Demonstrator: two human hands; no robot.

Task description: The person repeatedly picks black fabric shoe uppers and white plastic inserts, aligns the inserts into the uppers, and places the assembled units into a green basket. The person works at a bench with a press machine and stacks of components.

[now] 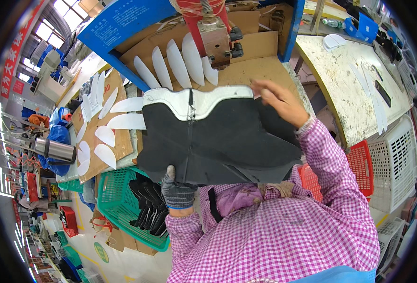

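A wide black sheet of shoe-upper material is held up in front of me. Along its top edge lies a curved white piece, with a dark seam down the middle. My left hand, in a grey glove, grips the sheet's lower edge with the thumb on top. My bare right hand is at the white piece's right end, its fingers apart and slightly bent; whether they touch it I cannot tell. Just beyond the sheet hangs a machine's metal head on a red arm.
Several white curved pieces stand inside the blue machine frame; others lie on cardboard at left. A green basket holds black pieces. A steel flask is far left. At right are a white-topped table and a red basket.
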